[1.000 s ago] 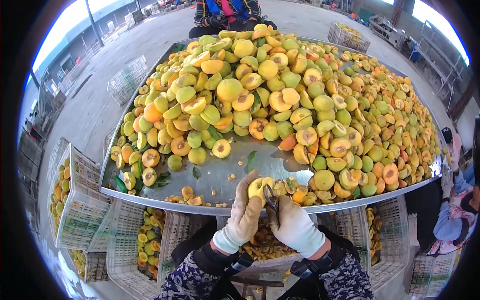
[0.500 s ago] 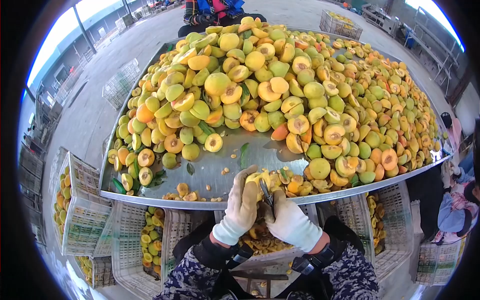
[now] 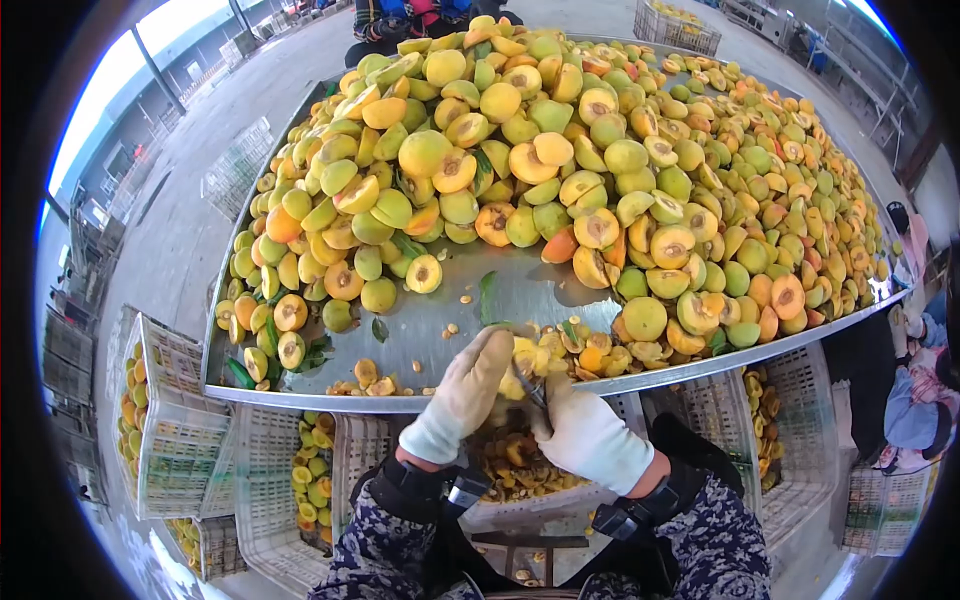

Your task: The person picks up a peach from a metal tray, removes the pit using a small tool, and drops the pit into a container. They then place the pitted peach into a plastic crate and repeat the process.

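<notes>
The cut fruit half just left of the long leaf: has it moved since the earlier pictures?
No: judged against the tray's front rim, the fruit half holds its place.

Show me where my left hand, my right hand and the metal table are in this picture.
Left hand (image 3: 460, 395): head view, on the middle of the gloved hand.
Right hand (image 3: 598, 438): head view, on the gloved back of the hand.
Metal table (image 3: 530, 290): head view, on a bare patch of its top.

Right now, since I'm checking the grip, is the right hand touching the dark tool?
Touching: the head view shows the dark tool coming straight out of the gloved right hand, with no gap.
</notes>
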Available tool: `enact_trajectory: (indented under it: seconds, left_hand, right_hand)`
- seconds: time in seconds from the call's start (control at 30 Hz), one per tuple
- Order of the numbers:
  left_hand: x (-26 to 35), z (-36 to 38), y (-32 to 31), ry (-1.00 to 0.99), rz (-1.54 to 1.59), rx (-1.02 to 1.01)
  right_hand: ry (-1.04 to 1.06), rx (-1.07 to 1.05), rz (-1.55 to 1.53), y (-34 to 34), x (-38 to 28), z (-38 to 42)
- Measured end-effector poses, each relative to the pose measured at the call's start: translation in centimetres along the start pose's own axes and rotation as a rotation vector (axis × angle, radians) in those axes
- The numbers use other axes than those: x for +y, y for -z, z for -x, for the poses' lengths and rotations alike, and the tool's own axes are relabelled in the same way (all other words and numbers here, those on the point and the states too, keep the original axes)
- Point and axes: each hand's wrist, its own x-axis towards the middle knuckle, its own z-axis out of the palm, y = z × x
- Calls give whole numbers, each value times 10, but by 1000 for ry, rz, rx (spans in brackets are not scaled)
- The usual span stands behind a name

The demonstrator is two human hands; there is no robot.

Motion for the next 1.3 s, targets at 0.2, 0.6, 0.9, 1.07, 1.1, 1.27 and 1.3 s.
enact_trajectory:
  seconds: [0.2,0.6,0.9,1.07,1.1,1.27,1.3]
  left_hand:
    - [33,11,-41,-628,-482,322]
    - [61,18,-12,-78,-78,-45]
    - [63,25,-21,-253,-222,63]
    - [58,31,-30,-428,-229,117]
    - [55,30,-30,-439,-261,120]
    - [69,28,-36,-124,-24,76]
    - [66,27,-37,-186,-54,60]
  right_hand:
    - [-120,-30,-249,11,1,-5]
    - [-20,-183,-304,24,-7,-6]
    - [-218,-342,-657,26,-14,2]
    - [-568,-566,-940,44,-25,4]
    - [-273,-380,-671,31,-14,7]
    - [-86,-98,17,33,-21,15]
    - [-95,-80,-13,28,-20,16]
